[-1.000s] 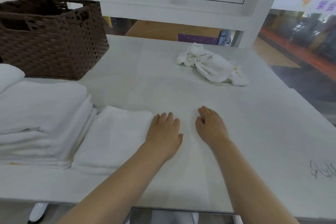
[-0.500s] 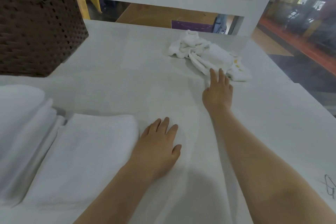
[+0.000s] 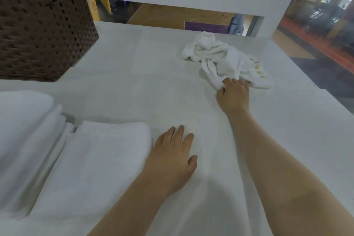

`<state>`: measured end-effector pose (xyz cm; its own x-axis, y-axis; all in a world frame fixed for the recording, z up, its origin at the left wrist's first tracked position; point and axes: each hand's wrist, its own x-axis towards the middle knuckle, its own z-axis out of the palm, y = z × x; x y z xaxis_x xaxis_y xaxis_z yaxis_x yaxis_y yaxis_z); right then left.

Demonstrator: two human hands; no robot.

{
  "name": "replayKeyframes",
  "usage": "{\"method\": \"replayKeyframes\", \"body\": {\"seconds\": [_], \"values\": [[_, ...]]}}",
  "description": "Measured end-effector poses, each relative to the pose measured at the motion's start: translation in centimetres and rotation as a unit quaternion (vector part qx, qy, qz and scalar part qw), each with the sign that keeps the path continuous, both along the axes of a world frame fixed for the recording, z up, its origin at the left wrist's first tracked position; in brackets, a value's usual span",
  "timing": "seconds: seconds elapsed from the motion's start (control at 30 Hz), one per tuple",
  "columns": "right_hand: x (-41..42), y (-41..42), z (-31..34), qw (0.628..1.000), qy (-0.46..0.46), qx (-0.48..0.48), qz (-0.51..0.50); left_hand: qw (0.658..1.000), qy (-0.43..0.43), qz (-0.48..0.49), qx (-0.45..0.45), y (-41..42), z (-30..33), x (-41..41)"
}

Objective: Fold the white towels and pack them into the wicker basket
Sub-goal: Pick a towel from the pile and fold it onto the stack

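White tabletop (image 3: 134,86) fills the head view, with a window frame and a sports court visible beyond its far edge. Wicker basket (image 3: 42,30) stands at the far left corner, dark brown, open top partly out of frame; contents cannot be seen from here. Near left: a stack of folded towels (image 3: 24,136), and just beside it on the right a single folded towel (image 3: 95,165) lying flat — probably staged close to the basket so packing is one short carry. Left hand (image 3: 172,157) rests palm-down on the table, fingers straight and slightly spread, its little-finger edge at or touching the single folded towel's right edge; it holds nothing and likely serves as a brace while the body leans forward. Right hand (image 3: 234,96) is stretched out to the far right, fingers curled into the near edge of the crumpled towel (image 3: 220,59), pinching a fold of cloth. That towel lies bunched, well apart from the folded ones, with small yellow marks along one hem. Judgement: current step is fetching the last unfolded towel — the grip on its nearest edge suits dragging it toward the bare central area for folding. Nothing appears packed yet.
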<state>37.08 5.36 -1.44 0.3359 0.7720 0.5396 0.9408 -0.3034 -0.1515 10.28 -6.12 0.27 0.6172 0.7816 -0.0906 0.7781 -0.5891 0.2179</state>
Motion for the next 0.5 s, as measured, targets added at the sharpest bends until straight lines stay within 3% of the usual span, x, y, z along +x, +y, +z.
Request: {"method": "replayKeyframes", "body": {"seconds": [0.33, 0.5], "values": [[-4.8, -9.3, -0.2, 0.993, -0.018, 0.041, 0.110, 0.999, -0.041, 0.001, -0.006, -0.2, -0.1, -0.2], [-8.6, -14.6, 0.4, 0.972, 0.070, -0.012, 0.225, 0.987, -0.160, 0.015, -0.032, -0.5, 0.1, -0.3]]}}
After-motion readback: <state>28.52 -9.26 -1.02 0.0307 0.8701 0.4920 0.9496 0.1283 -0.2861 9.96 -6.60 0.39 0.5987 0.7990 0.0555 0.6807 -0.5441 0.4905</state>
